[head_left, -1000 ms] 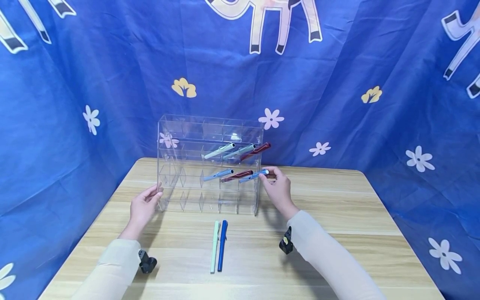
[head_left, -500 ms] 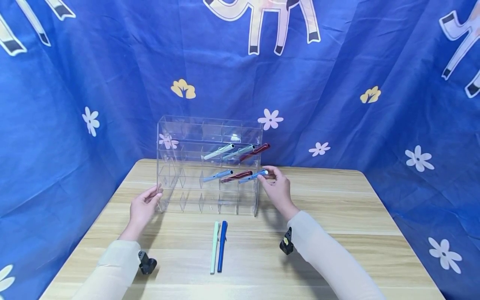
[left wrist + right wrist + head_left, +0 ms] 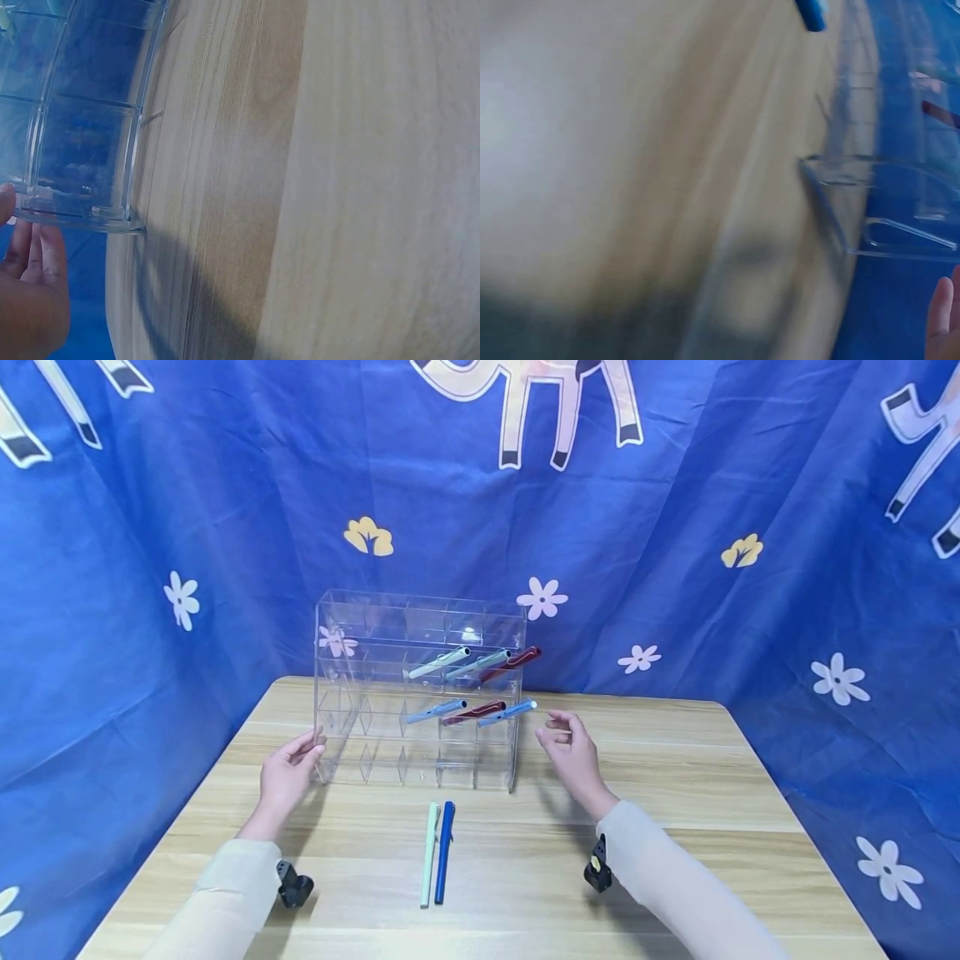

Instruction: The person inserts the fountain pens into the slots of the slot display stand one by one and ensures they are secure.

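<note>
A clear acrylic pen rack (image 3: 420, 642) stands upright on the table. My left hand (image 3: 287, 781) holds its left side panel, thumb in front and fingers behind in the left wrist view. My right hand (image 3: 573, 756) is just off the rack's right side, fingers loosely bent, holding nothing. Nearest to it, a light blue pen (image 3: 507, 713) lies tilted in the third row's right compartment. Beside that pen are a dark red pen (image 3: 474, 713) and another light blue pen (image 3: 437, 711). The row above bears a mint pen (image 3: 438, 662), a teal pen (image 3: 477, 665) and a dark red pen (image 3: 512, 664).
A mint green pen (image 3: 430, 856) and a dark blue pen (image 3: 445, 853) lie side by side on the wooden table (image 3: 675, 777), in front of the rack. A blue patterned curtain (image 3: 450, 493) hangs close behind and at both sides.
My right hand has let go of the light blue pen at the right end and moved right, away from the rack. The pen stays in the rack. My left hand has not moved.
</note>
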`<state>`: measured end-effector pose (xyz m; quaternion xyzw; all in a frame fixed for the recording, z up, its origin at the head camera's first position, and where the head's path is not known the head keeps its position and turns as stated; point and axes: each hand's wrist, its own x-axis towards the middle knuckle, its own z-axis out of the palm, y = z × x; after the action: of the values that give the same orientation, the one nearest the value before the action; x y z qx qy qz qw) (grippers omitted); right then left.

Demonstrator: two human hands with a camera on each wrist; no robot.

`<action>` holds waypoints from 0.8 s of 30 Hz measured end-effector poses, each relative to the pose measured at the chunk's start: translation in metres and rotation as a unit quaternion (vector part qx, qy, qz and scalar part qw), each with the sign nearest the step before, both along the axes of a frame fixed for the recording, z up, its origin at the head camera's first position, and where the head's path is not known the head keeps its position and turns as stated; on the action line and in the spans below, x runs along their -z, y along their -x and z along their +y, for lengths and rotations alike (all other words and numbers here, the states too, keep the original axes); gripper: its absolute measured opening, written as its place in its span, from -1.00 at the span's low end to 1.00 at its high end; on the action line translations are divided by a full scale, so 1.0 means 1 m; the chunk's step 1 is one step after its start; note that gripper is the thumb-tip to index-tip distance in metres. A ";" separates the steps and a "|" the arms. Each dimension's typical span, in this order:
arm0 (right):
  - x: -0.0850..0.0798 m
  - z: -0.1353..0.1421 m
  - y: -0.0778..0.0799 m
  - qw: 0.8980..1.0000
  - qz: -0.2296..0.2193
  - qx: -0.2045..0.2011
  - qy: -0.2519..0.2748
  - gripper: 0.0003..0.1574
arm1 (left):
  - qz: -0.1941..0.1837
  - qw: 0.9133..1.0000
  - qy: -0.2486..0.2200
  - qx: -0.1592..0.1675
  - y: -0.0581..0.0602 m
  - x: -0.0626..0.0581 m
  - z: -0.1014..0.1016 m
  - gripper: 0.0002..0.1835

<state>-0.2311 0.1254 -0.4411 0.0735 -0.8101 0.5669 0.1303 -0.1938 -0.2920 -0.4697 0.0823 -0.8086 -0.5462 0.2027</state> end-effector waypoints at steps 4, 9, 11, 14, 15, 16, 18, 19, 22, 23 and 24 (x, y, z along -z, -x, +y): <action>0.012 0.001 -0.010 0.999 -0.029 -0.012 -0.004 -0.50 | -0.006 1.000 0.001 0.000 0.000 0.001 -0.001 -0.61; 0.027 -0.002 -0.023 0.998 -0.060 -0.031 -0.009 -0.47 | -0.007 1.000 0.008 0.002 -0.001 0.001 -0.002 -0.61; 0.032 -0.003 -0.029 0.996 -0.078 -0.041 -0.002 -0.44 | -0.005 1.000 0.009 0.002 -0.001 0.001 -0.002 -0.61; 0.041 -0.006 -0.037 0.993 -0.101 -0.055 0.008 -0.44 | -0.002 1.000 0.005 0.004 -0.001 0.001 -0.002 -0.61; 0.043 -0.008 -0.039 0.992 -0.111 -0.059 0.012 -0.45 | -0.001 1.000 0.004 0.005 -0.001 0.001 -0.002 -0.61; 0.046 -0.009 -0.041 0.991 -0.118 -0.062 0.015 -0.45 | 0.001 1.000 0.004 0.006 -0.001 0.001 -0.002 -0.61; 0.050 -0.013 -0.046 0.989 -0.128 -0.068 0.018 -0.46 | 0.002 1.000 0.000 0.007 -0.001 0.001 -0.002 -0.61; 0.052 -0.015 -0.049 0.989 -0.133 -0.069 0.015 -0.46 | 0.003 1.000 0.000 0.007 -0.001 0.001 -0.002 -0.61; 0.055 -0.020 -0.056 0.986 -0.145 -0.081 0.019 -0.46 | 0.003 1.000 -0.001 0.006 0.000 0.002 -0.002 -0.61; 0.055 -0.022 -0.059 0.985 -0.150 -0.085 0.024 -0.46 | 0.002 1.000 -0.001 0.005 0.000 0.002 -0.002 -0.61; 0.056 -0.023 -0.060 0.984 -0.153 -0.089 0.025 -0.46 | 0.001 1.000 -0.001 0.005 0.000 0.002 -0.002 -0.61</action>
<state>-0.1706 0.1020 -0.4973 0.0543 -0.7965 0.6006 -0.0441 -0.1940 -0.2942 -0.4720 0.0779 -0.8081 -0.5482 0.2012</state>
